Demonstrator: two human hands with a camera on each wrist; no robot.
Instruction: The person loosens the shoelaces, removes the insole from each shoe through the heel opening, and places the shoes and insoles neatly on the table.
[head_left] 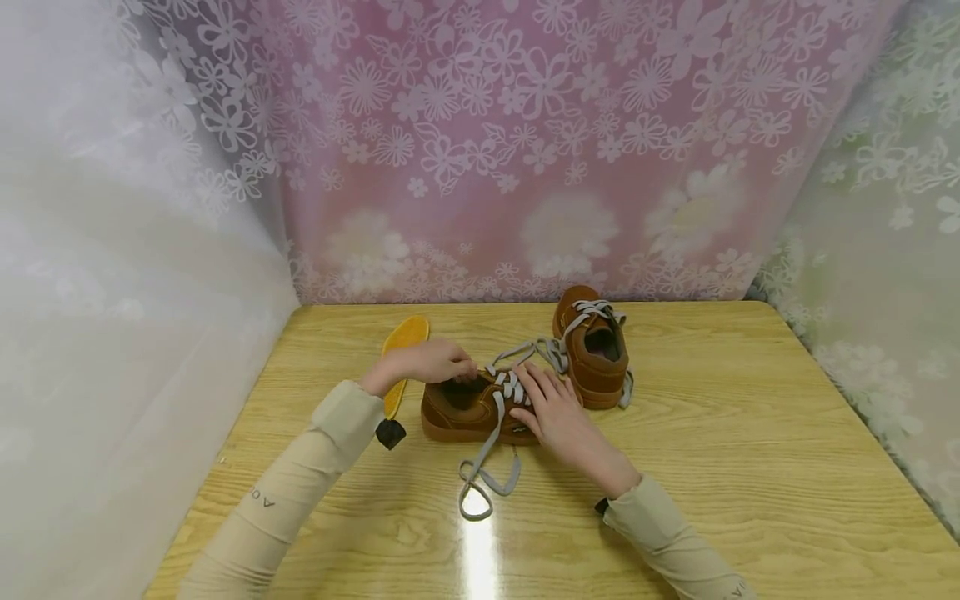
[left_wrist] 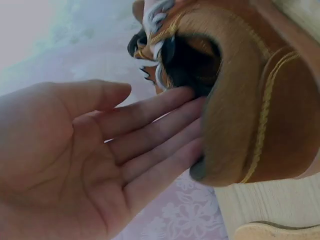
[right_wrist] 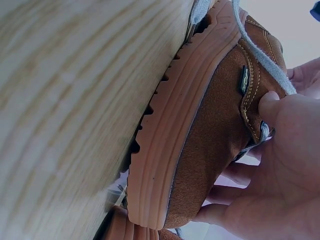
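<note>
A brown suede shoe [head_left: 450,425] lies lengthwise on the table, toe to the right, its grey laces [head_left: 477,492] loose and trailing in front. My left hand [head_left: 438,361] is at the shoe's opening, fingers nearly straight. In the left wrist view its fingertips [left_wrist: 192,107] touch the collar [left_wrist: 230,120], and the thumb stays apart. Over the front of the shoe, my right hand [head_left: 558,421] holds it. The right wrist view has the right thumb [right_wrist: 270,107] pressed by the lace flap, with the other fingers [right_wrist: 212,212] around the far side and toe.
A second brown shoe [head_left: 592,350] stands behind to the right, with grey laces between the two. An orange insole [head_left: 407,333] lies left of the held shoe, partly behind my left wrist. A patterned curtain [head_left: 525,167] hangs beyond the wooden table [head_left: 750,433].
</note>
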